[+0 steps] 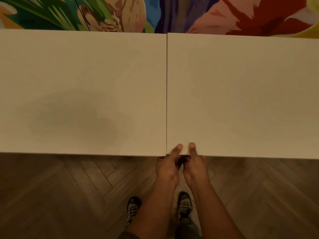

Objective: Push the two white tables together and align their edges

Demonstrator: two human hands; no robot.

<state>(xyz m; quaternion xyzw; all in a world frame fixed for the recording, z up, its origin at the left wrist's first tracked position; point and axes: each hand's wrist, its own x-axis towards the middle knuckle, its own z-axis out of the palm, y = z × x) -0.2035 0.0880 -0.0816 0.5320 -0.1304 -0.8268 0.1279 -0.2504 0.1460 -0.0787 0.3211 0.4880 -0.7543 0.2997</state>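
Observation:
Two white tables stand side by side, the left table [82,87] and the right table [241,94], with only a thin dark seam between them. The right table's near and far edges sit slightly lower in the frame than the left table's. My left hand [168,167] and my right hand [195,167] both grip the near edge of the right table close to the seam. Each thumb rests on top; the fingers are hidden beneath the tabletop.
A colourful painted wall [155,12] runs right behind the tables' far edges. Wooden herringbone floor [69,195] lies in front of the tables, with my two shoes [133,209] on it directly below the seam.

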